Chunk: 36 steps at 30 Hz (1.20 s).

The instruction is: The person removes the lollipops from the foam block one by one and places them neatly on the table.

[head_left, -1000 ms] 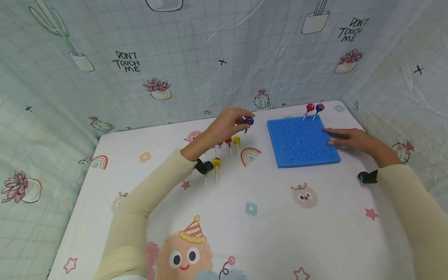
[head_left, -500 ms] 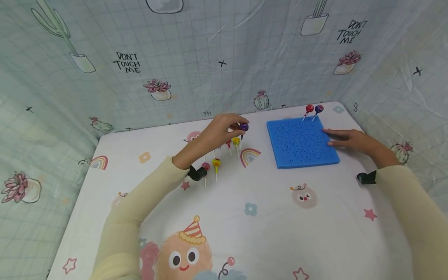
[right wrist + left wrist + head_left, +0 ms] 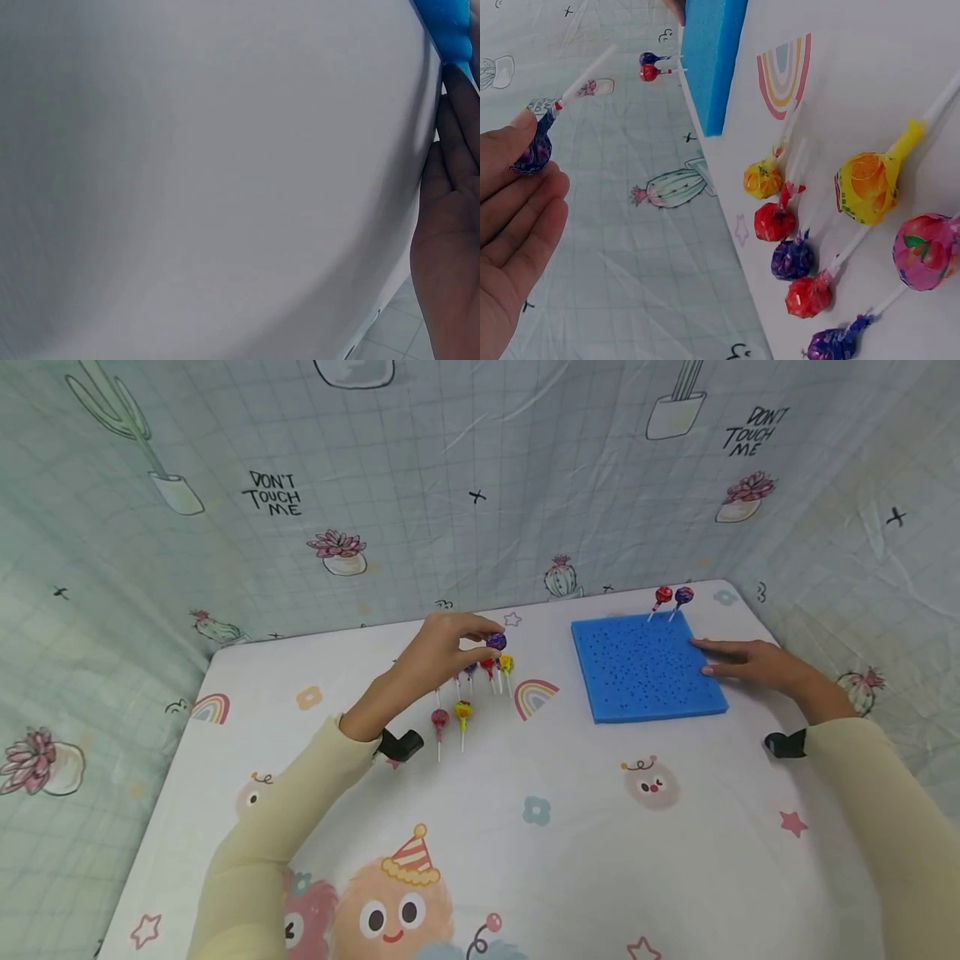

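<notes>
My left hand [image 3: 442, 647] pinches a purple-wrapped lollipop [image 3: 496, 642] by its candy head between thumb and fingers. In the left wrist view the head of this lollipop [image 3: 534, 154] sits under the thumb, its white stick pointing away from the hand. Below the hand, several lollipops lie on the table, among them a yellow one [image 3: 870, 187], a pink one [image 3: 924, 251] and a red one [image 3: 774, 222]. My right hand [image 3: 757, 664] touches the right edge of a blue foam board [image 3: 637, 672] with extended fingers. This board is dotted with small holes.
A red lollipop [image 3: 663, 596] and a purple-blue lollipop [image 3: 683, 597] stand upright at the board's far right corner. The white table [image 3: 585, 877] carries printed cartoon pictures. A patterned cloth [image 3: 435, 460] hangs behind the table and at both sides.
My left hand has moved left and slightly down with the purple lollipop, away from the board and over the lying lollipops. My right hand stays at the board's edge.
</notes>
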### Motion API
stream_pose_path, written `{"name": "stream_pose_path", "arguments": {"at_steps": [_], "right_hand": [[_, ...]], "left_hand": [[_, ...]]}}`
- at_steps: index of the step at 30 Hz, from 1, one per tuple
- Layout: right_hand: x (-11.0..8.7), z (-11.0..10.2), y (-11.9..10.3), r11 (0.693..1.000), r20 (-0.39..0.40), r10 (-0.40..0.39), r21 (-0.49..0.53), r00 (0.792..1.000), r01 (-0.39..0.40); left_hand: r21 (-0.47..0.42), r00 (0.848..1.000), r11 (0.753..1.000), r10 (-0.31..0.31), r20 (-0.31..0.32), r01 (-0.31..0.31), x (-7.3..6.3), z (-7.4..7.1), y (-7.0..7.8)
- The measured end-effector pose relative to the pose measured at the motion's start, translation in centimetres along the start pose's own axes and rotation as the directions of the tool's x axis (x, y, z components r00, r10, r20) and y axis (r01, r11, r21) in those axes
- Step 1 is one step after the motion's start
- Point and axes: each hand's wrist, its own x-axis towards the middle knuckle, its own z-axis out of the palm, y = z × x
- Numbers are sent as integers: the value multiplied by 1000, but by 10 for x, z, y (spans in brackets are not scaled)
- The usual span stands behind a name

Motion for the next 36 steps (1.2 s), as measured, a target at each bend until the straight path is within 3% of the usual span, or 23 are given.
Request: {"name": "stream_pose_path", "arguments": {"at_steps": [11, 24, 28, 36], "right_hand": [[-1, 1, -1, 1000, -5, 9, -3, 1000, -9], [0, 4, 2, 1000, -12, -6, 6, 1000, 6], [-1, 3, 0, 1000, -11, -9, 5, 1000, 9], [-2, 3, -3, 1000, -12, 0, 12, 1000, 0]], "left_hand": [[-21, 1000, 1000, -9, -23, 8, -18, -3, -8], [-4, 997, 997, -75, -2, 75, -35, 2, -17], [-9, 998, 998, -67, 0, 67, -39, 6, -22], [21, 1000, 1000, 6, -13, -6, -41, 13, -31]]}}
